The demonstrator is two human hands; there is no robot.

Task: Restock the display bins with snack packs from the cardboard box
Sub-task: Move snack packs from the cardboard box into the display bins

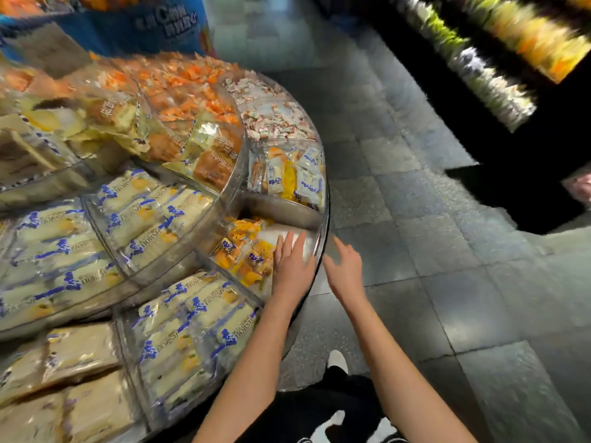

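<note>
Forearms [256,362] extend forward: left hand [292,263] flat, released, orange snack packs [238,247] just left of it; right hand [345,270] slack, empty. Advise squaring packs leftward within the bin [323,231].

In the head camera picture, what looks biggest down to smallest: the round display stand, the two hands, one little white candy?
1. round display stand
2. left hand and right hand, about alike
3. white-wrapped candy, smallest, though it lies farther away
</note>
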